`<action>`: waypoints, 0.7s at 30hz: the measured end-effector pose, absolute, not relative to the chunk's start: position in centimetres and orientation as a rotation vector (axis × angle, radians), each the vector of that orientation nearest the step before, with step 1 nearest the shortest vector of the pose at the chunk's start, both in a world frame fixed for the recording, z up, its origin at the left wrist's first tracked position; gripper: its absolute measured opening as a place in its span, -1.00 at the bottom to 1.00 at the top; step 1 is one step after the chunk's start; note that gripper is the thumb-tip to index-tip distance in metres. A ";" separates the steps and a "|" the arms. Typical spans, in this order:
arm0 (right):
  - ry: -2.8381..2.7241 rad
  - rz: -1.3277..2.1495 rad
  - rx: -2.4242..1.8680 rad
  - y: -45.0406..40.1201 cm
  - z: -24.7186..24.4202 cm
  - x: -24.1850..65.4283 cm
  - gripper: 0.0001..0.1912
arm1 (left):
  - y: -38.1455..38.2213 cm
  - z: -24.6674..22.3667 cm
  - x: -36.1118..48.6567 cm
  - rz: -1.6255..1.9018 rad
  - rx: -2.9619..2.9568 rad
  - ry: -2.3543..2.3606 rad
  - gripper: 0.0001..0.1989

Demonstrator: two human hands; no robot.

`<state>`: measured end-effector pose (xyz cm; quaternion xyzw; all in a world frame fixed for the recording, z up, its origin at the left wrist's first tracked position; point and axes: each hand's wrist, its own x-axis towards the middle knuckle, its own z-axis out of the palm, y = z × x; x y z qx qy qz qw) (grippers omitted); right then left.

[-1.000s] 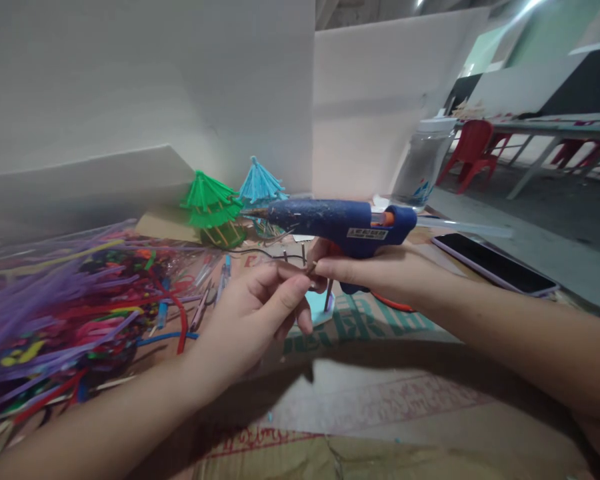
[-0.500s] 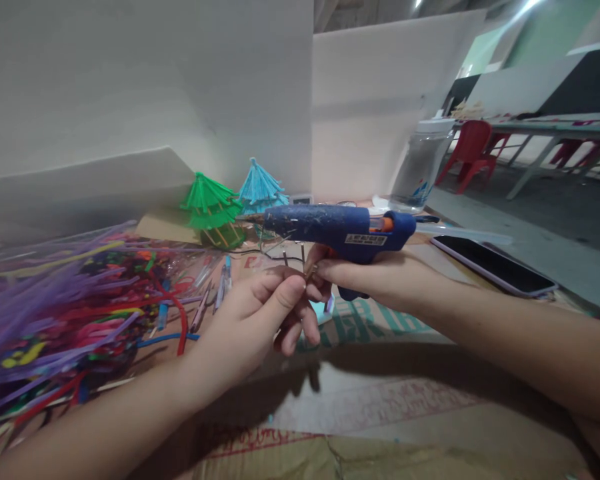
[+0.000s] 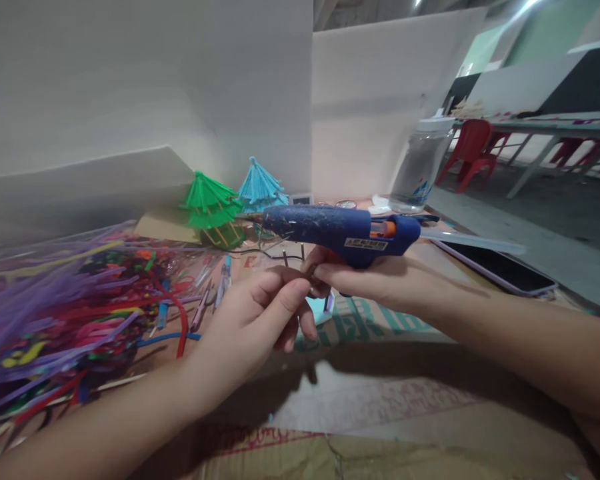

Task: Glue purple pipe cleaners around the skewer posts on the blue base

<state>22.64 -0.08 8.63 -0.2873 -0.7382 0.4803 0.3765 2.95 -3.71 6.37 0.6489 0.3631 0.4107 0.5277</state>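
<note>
A blue hot glue gun (image 3: 320,227) lies sideways in my right hand (image 3: 380,277), its nozzle pointing left and a clear glue stick (image 3: 475,241) sticking out behind. My right thumb and fingertips also meet those of my left hand (image 3: 267,303) over a tiny piece that is mostly hidden. The left fingers are pinched closed on it; I cannot make out what it is. Behind the fingertips, a light blue base (image 3: 323,310) with short dark upright sticks (image 3: 303,252) stands on the cardboard, partly covered by my hands.
Pipe cleaners (image 3: 80,313) in many colours are heaped at left. A green tiered roof model (image 3: 210,207) and a light blue one (image 3: 260,187) stand behind. At right are a phone (image 3: 500,267) and a clear water bottle (image 3: 420,167); pens (image 3: 223,283) lie left of centre.
The glue gun has shifted slightly right and tilted a little in my right hand. My fingertips have drawn closer together, and the left fingers have curled in slightly.
</note>
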 end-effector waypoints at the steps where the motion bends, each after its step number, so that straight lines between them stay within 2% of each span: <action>1: -1.893 1.229 -0.721 -0.2 8.8 22.6 -0.92 | -3.7 6.3 2.9 0.980 1.557 0.863 -0.68; 6: -1.944 1.200 -0.744 -0.2 9.0 22.8 -0.96 | -3.7 6.2 2.9 0.973 1.547 0.824 -0.69; 12: -1.842 1.188 -0.801 0.4 8.2 22.7 -0.88 | -3.3 7.2 3.1 0.936 1.361 0.640 -0.70; 17: -1.590 1.161 -0.713 1.0 8.2 22.6 -0.76 | -1.4 9.1 2.2 1.171 1.074 0.683 -0.84; 21: -1.534 1.218 -0.714 0.9 8.6 22.6 -0.77 | -0.6 10.8 1.7 1.317 0.890 0.868 -0.79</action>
